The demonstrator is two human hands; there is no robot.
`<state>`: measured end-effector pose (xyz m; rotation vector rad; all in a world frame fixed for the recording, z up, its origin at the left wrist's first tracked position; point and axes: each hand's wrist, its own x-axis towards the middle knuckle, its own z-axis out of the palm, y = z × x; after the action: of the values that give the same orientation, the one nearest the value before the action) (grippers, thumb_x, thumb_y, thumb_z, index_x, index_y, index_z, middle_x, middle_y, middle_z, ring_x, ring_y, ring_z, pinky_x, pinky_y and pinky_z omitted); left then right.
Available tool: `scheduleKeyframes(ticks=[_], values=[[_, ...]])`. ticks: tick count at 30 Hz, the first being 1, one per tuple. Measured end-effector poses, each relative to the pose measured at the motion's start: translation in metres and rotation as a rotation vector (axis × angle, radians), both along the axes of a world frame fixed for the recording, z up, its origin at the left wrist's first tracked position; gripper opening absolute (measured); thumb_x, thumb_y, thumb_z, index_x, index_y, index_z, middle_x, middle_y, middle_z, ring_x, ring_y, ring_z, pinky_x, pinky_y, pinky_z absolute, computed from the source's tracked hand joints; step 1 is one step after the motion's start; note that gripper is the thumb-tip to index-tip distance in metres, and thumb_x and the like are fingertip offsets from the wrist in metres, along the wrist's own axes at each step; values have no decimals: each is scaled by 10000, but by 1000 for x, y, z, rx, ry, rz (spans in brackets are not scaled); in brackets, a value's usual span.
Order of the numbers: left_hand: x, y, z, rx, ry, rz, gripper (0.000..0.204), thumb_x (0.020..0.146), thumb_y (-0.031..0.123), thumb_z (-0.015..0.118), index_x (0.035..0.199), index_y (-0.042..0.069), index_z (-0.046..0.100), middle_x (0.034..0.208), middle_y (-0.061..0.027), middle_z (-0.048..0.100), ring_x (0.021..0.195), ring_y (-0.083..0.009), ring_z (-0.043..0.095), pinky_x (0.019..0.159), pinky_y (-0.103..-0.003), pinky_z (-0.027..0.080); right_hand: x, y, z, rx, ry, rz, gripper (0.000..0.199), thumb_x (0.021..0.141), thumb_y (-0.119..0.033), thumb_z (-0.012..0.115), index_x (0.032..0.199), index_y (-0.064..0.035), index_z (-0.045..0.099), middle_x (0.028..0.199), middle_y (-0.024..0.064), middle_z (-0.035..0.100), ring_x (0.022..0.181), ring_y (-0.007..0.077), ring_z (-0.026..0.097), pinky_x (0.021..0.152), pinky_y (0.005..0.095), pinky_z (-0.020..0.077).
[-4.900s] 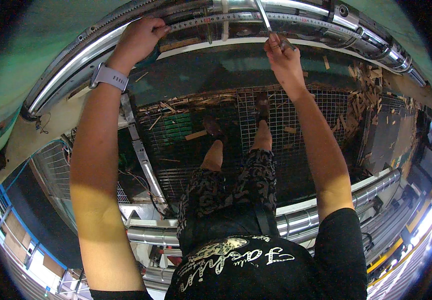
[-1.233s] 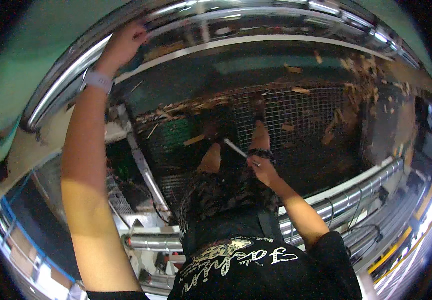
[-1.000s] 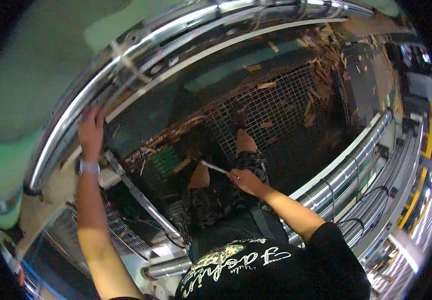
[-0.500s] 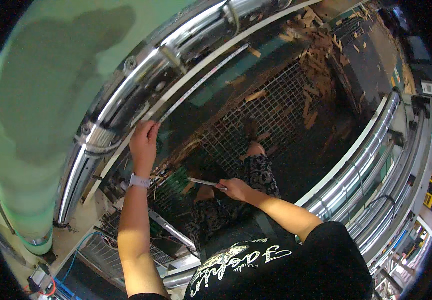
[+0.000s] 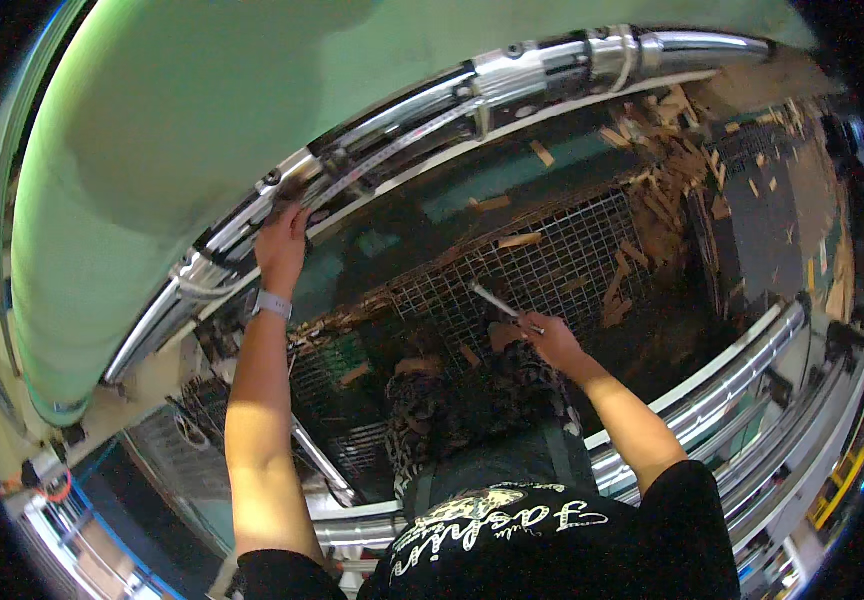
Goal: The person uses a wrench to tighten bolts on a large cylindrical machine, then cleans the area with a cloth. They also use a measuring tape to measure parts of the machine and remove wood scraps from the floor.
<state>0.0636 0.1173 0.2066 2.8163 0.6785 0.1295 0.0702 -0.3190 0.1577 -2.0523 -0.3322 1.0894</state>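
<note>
The right hand [image 5: 550,340] has its grip closed on a slim silver metal tool [image 5: 500,303]; the left hand [image 5: 282,245] grips the far shiny steel rail [image 5: 392,135] on the left.

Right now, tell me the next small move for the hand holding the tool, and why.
Probably raise the right hand with its slim metal tool toward the shiny rail: the left hand already grips that rail, while the tool hangs low over the wire mesh floor.

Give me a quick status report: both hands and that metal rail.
Left hand up on the chrome rail. Right hand low, holding a slim silver tool over the wire mesh floor. Wood scraps scattered beyond.
</note>
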Motion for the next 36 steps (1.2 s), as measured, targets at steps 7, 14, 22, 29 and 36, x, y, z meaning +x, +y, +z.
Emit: scheduleKeyframes(ticks=[7, 14, 22, 29, 36], values=[[8, 14, 10, 19, -99, -72, 196, 817, 276, 515, 841, 93, 583, 800, -114, 592, 679, -326, 561, 574, -405, 446, 35, 21, 6, 223, 66, -246, 223, 879, -243, 472, 801, -49, 552, 632, 3, 489, 614, 101, 480, 529, 253, 401], [9, 19, -4, 60, -107, -143, 197, 811, 294, 514, 858, 116, 585, 785, -119, 595, 690, -326, 568, 569, -411, 448, 78, 84, 54, 311, 78, -564, 232, 889, -306, 446, 839, -89, 509, 573, -30, 445, 449, 47, 359, 393, 199, 278], [7, 20, -2, 60, -31, -85, 181, 812, 267, 509, 882, 120, 588, 760, -136, 599, 681, -338, 569, 580, -425, 445, 111, 136, 70, 650, 214, -691, 220, 898, -285, 426, 819, -80, 438, 564, -27, 325, 440, 54, 270, 378, 206, 224], [3, 27, -17, 114, -173, -170, 197, 811, 230, 532, 954, 107, 589, 933, -130, 592, 783, -333, 570, 641, -396, 462, 176, 121, 60, 490, -59, -595, 204, 902, -266, 421, 764, -114, 423, 546, -41, 360, 420, 49, 298, 362, 203, 240], [7, 18, 1, -8, -130, -134, 202, 816, 230, 530, 921, 61, 564, 890, -149, 582, 780, -346, 560, 637, -390, 452, 204, 135, 54, 671, 168, -758, 187, 897, -278, 428, 796, -120, 418, 575, -36, 323, 450, 59, 269, 385, 215, 224]])
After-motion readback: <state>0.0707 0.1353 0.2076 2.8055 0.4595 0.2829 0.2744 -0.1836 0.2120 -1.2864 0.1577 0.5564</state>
